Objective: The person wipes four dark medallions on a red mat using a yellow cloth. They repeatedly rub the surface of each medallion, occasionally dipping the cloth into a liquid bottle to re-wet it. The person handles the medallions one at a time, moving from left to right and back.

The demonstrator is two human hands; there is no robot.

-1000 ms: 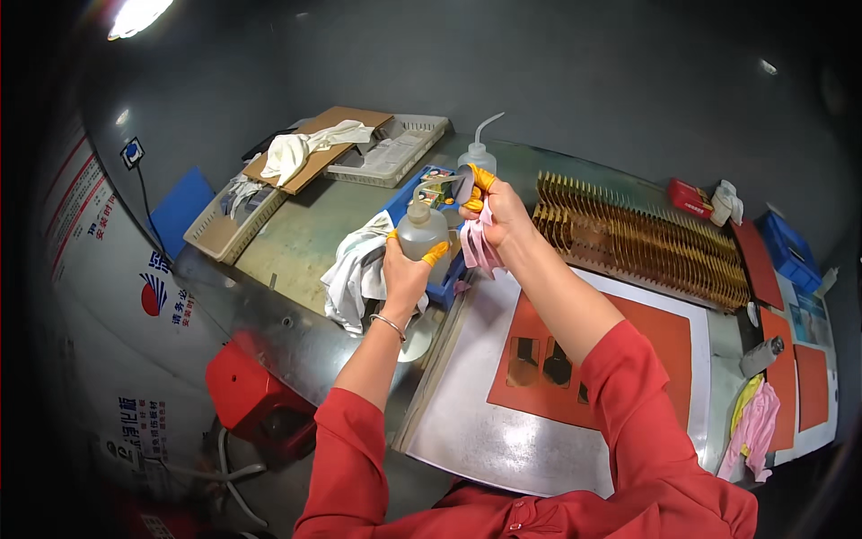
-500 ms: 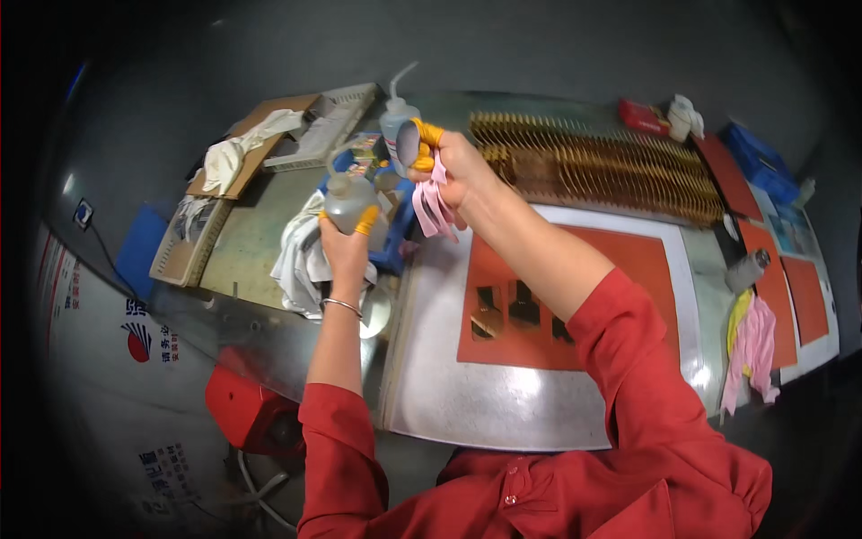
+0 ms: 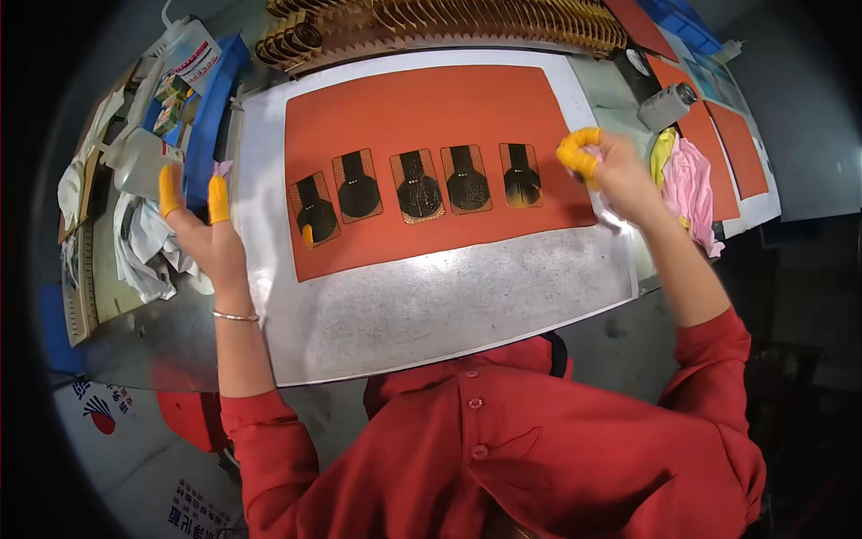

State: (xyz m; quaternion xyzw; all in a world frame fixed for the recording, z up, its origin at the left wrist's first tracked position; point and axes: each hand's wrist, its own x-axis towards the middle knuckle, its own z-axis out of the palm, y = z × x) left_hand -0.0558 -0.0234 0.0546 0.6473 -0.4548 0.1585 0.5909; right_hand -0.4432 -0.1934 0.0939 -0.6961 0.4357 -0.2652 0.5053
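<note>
My left hand (image 3: 208, 235), with yellow finger cots, is raised beside a translucent squeeze bottle (image 3: 135, 163) at the left. Its thumb and forefinger are stretched apart with nothing between them. My right hand (image 3: 615, 171), also in yellow finger cots, is closed over the right edge of an orange mat (image 3: 404, 103). What its fingers hold is mostly hidden; a pale pink bit shows between them. Several glossy black round-ended pieces (image 3: 418, 189) with gold patterned borders lie in a row on the mat. The mat rests on a white-edged board (image 3: 449, 296).
A gold slatted rack (image 3: 449, 27) stands along the back. At left are a blue tray (image 3: 211, 117), a larger squeeze bottle (image 3: 190, 49) and white cloths (image 3: 148, 242). At right lie a grey bottle (image 3: 667, 108), pink cloth (image 3: 687, 184) and more orange sheets (image 3: 741, 148).
My left hand has let go of the squeeze bottle. My right hand has swung from the bottles to the mat's right edge; its hanging pink strips no longer show. The view has shifted onto the mat.
</note>
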